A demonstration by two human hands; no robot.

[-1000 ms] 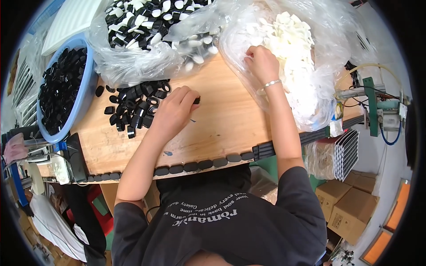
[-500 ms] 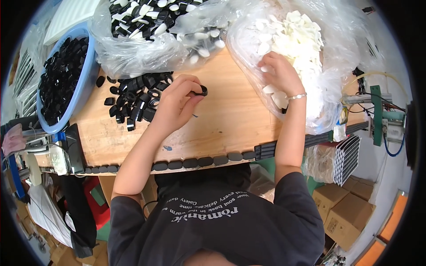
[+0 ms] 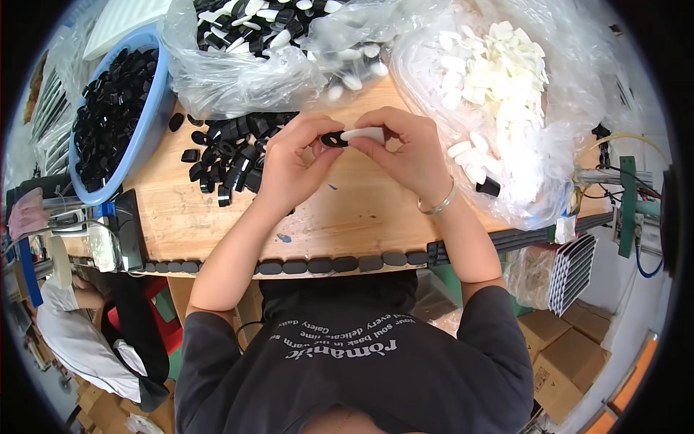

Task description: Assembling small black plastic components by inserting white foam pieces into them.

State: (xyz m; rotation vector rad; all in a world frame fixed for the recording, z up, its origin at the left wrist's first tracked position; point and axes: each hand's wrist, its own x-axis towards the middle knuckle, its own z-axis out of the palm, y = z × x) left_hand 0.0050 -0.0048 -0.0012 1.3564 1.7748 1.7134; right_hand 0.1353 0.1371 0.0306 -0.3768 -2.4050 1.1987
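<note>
Over the middle of the table my two hands meet. My left hand [image 3: 298, 155] is closed on a small black plastic ring [image 3: 333, 139] between thumb and fingers. In my right hand [image 3: 412, 152] I pinch a flat white oval piece [image 3: 363, 134]; its end meets the black ring, but whether it is inside I cannot tell. Loose black rings [image 3: 230, 148] lie in a pile beside my left hand. To the right of my right hand, an open clear plastic bag [image 3: 557, 101] holds many white pieces [image 3: 506, 65].
A blue basin [image 3: 168, 90] full of black parts stands at the left. At the back a clear bag [image 3: 238, 79] holds black and white pieces. Black padding [image 3: 318, 265] lines the table's front edge. A seated person [image 3: 83, 340] is at the lower left; cardboard boxes [image 3: 571, 354] stand lower right.
My right hand has come from the bag of white pieces to the middle, bringing a white piece up to the black ring. My left hand still holds the ring.
</note>
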